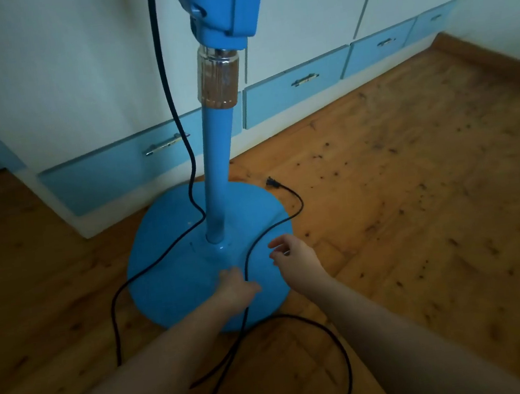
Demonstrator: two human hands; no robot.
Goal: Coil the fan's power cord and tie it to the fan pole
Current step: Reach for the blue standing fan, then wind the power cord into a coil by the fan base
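Closest to me, a slack loop of the power cord (349, 362) lies on the floor (417, 210) between my forearms, thin, black and limp enough to fall in loose curves rather than kinks. Left hand (235, 286) rests low on the fan base (170, 273), its fingers (229, 274) seemingly closed round the cord where it crosses the base, though blur keeps me from being sure of the pinch; I judge I hold it there to fix one point from which to gather the coil. Right hand (294, 256) hovers just beside the same strand, fingers loosely curled with thumb and forefinger apart, holding nothing, placed as if to take the next stretch. From there the cord runs over the base rim to the plug (272, 182), which lies free on the boards. Another length comes down alongside the fan pole (216, 169) and sweeps out to my left. Base and pole are glossy blue painted metal, the base a shallow round dome, the pole a straight tube topped by a ribbed chrome collar (218, 77). Nothing is coiled or tied yet.
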